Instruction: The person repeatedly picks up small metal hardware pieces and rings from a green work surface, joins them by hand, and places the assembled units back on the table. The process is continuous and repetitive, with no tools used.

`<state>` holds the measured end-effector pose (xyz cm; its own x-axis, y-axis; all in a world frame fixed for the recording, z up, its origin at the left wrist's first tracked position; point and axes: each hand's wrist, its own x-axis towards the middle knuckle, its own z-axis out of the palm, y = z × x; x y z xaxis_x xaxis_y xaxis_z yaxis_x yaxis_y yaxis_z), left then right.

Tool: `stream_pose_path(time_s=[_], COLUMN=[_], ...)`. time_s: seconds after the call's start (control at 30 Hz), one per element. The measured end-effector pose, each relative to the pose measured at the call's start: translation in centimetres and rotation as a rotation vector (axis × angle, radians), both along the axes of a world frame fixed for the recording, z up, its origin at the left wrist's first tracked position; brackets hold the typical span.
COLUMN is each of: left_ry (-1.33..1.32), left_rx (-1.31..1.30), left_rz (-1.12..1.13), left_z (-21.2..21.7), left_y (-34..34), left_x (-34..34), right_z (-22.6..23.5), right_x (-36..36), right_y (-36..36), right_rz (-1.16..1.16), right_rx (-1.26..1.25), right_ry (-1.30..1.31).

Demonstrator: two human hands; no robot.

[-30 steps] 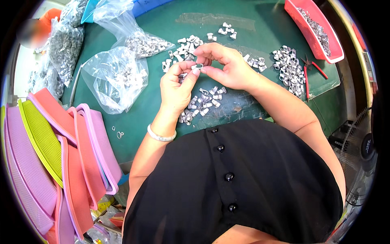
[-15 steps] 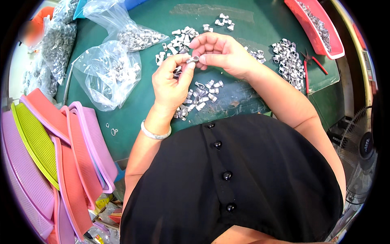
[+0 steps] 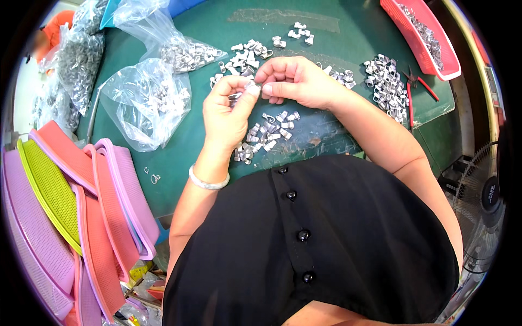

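Note:
Above the green table my left hand (image 3: 227,111) is closed, pinching a small silvery metal clasp (image 3: 250,85) between thumb and forefinger. Another metal piece (image 3: 235,99) shows within its curled fingers. My right hand (image 3: 296,84) meets it from the right, thumb and fingers bent together at the left fingertips; whatever they grip is too small to make out. Below the hands lies a loose group of metal clasps (image 3: 270,130). Beyond them is another scattered heap (image 3: 247,57). A larger pile (image 3: 387,87) lies to the right, partly beside red-handled pliers (image 3: 424,88).
Clear plastic bags (image 3: 147,103) of metal parts lie at the left. A red basket (image 3: 452,70) of parts stands at the far right. Stacked plastic baskets (image 3: 51,195) fill the lower left. A fan (image 3: 484,195) stands at the right. Someone in orange (image 3: 57,27) is at upper left.
My right hand has moved slightly down and left, its fingers more curled. The clasp has tilted up in my left fingertips and is less visible.

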<state>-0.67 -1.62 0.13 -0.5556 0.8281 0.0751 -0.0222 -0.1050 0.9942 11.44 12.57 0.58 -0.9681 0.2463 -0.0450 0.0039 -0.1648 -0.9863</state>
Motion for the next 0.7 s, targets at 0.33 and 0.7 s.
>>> stream_pose_path(time_s=[0.33, 0.7], left_ry=[0.651, 0.58], left_rx=[0.041, -0.432], left_rz=[0.68, 0.435], left_z=[6.1, 3.0], left_y=[-5.4, -5.6], left_x=[-11.3, -14.8], right_z=[-0.2, -0.3], right_x=[-0.4, -2.2], right_y=[1.8, 0.9], right_rz=[-0.406, -0.292], right_rx=[0.747, 1.298], right_ry=[0.039, 0.054])
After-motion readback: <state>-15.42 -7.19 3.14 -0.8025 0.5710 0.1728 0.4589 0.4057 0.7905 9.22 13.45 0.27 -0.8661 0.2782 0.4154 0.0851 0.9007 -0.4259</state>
